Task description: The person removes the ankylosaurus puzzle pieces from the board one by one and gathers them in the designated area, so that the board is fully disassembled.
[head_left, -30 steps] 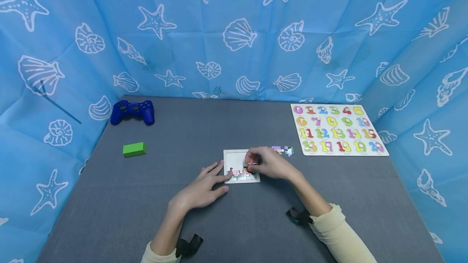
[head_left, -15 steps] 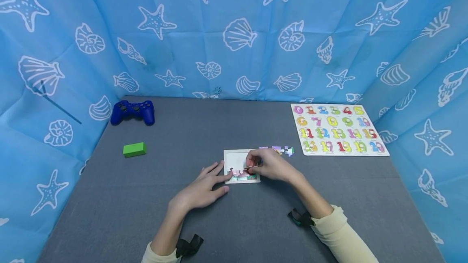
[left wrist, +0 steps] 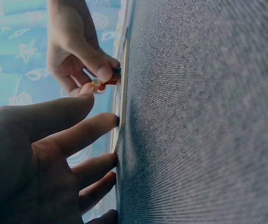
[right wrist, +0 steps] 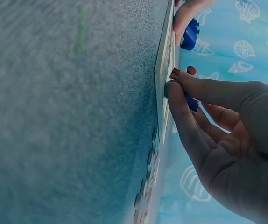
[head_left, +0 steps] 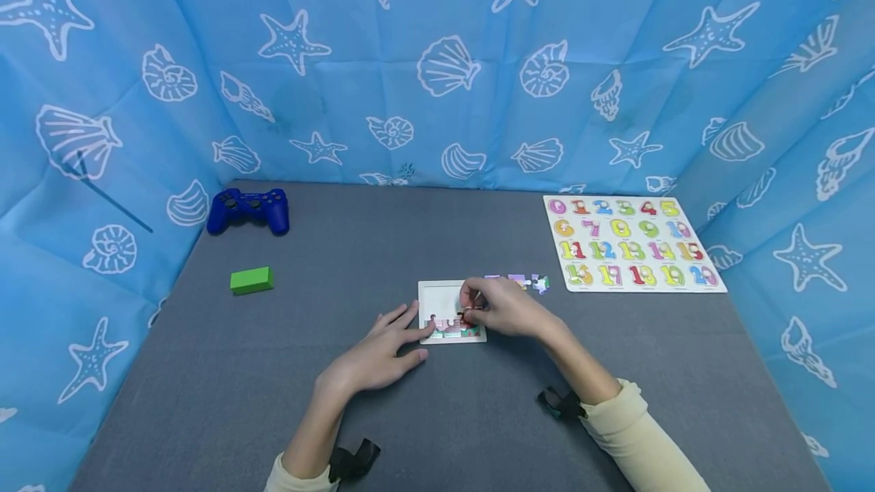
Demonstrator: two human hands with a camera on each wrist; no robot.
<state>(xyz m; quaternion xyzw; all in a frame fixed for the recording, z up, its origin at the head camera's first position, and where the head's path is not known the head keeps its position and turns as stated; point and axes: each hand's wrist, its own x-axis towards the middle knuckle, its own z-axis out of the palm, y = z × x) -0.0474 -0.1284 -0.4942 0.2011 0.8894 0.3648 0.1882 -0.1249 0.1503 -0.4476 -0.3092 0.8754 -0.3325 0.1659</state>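
A small white puzzle tray (head_left: 437,298) lies on the grey table, with several joined jigsaw pieces (head_left: 450,330) along its near side. My left hand (head_left: 378,353) rests with spread, fairly straight fingers at the tray's left edge; in the left wrist view its fingertips (left wrist: 111,120) touch that edge. Over the tray's right part, my right hand (head_left: 507,307) pinches a jigsaw piece (right wrist: 193,103) between thumb and fingers. That piece shows blue, orange and red, and the fingers cover much of it. Whether it touches the joined pieces cannot be told.
Several loose jigsaw pieces (head_left: 539,284) lie just behind the right hand. A number puzzle board (head_left: 639,292) is at the back right. On the left are a blue game controller (head_left: 248,209) and a green block (head_left: 251,280). A blue seashell-patterned curtain (head_left: 383,36) surrounds the table.
The right hand has shifted only slightly, and the pinched jigsaw piece has turned a little between its fingers. The left hand and tray have stayed in place.
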